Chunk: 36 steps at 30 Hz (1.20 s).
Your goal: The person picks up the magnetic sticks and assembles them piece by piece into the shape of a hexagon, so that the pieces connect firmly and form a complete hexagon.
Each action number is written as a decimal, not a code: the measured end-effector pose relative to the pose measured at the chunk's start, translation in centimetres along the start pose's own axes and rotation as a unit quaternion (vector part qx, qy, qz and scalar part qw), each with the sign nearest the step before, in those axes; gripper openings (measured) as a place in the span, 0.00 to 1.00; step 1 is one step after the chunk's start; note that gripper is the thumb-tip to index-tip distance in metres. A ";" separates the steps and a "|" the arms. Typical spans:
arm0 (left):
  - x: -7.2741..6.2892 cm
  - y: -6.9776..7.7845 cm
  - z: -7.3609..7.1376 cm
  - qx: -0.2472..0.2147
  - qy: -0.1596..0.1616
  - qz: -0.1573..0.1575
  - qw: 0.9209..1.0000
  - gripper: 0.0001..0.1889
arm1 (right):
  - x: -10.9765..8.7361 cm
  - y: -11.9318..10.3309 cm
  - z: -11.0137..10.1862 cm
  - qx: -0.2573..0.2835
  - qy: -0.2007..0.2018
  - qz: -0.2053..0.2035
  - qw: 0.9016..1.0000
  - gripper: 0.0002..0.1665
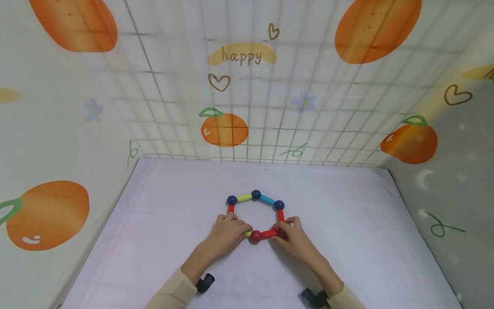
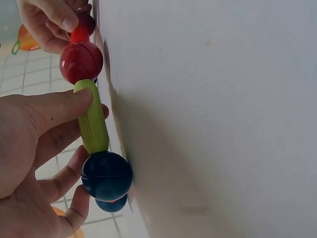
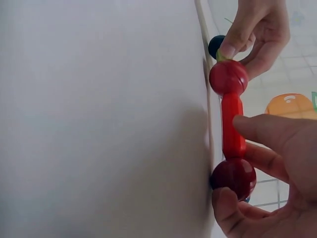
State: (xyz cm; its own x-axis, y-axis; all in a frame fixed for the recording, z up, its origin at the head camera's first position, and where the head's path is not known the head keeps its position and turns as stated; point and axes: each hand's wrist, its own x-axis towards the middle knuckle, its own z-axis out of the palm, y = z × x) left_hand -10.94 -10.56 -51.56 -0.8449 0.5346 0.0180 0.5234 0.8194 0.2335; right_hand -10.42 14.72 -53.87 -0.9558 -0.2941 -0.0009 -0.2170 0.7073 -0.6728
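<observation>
A ring of coloured rods and balls lies on the table before me. My left hand [image 1: 227, 236] pinches a yellow-green rod [image 2: 93, 119] between thumb and fingers, with a dark blue ball [image 2: 106, 176] by its lower fingers. My right hand [image 1: 295, 240] pinches a red rod [image 3: 233, 124], its fingers also touching a dark red ball [image 3: 235, 178]. Between the two hands, a red ball [image 1: 256, 236] joins these rods. At the far side are dark blue balls [image 1: 256, 195], another yellow-green rod [image 1: 244, 198] and a light blue rod [image 1: 267, 200]. Red rods [image 1: 281, 215] form the sides, partly hidden by my hands.
The white tabletop [image 1: 177, 184] spreads around the ring. Behind it rises a grid wall [image 1: 262, 141] covered with an orange-print sheet, and similar sheets flank both sides. Dark devices [image 1: 206, 283] sit at both wrists.
</observation>
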 end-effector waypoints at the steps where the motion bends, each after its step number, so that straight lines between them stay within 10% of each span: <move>1: 0.0 -0.1 0.0 0.000 0.001 0.002 1.000 0.14 | -0.1 0.0 0.0 0.000 0.002 0.001 1.000 0.15; 12: -0.7 -1.8 -0.6 -0.058 0.034 -0.009 0.998 0.16 | 0.0 -0.1 -1.8 0.014 -0.005 0.011 1.000 0.22; 17: -0.1 -3.6 -1.8 -0.127 0.057 -0.102 0.985 0.25 | 2.1 0.8 -3.0 0.004 0.022 0.031 0.999 0.28; 23: 1.6 -4.9 -1.9 -0.202 0.012 -0.201 0.958 0.36 | 4.9 2.0 -3.4 -0.020 0.021 0.045 0.999 0.29; 36: 3.8 -6.2 -0.5 -0.260 -0.014 -0.196 0.945 0.39 | 6.0 1.8 -3.0 0.027 -0.019 0.064 0.997 0.18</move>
State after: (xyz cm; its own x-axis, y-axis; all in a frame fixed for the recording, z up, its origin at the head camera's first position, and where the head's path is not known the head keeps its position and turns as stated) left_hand -17.49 -13.73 -52.51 -0.9560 0.2214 -0.1924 0.0395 0.7472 0.6635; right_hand -17.12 16.16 -52.81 -0.9665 -0.2289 -0.1160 -0.0823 0.7047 -0.7047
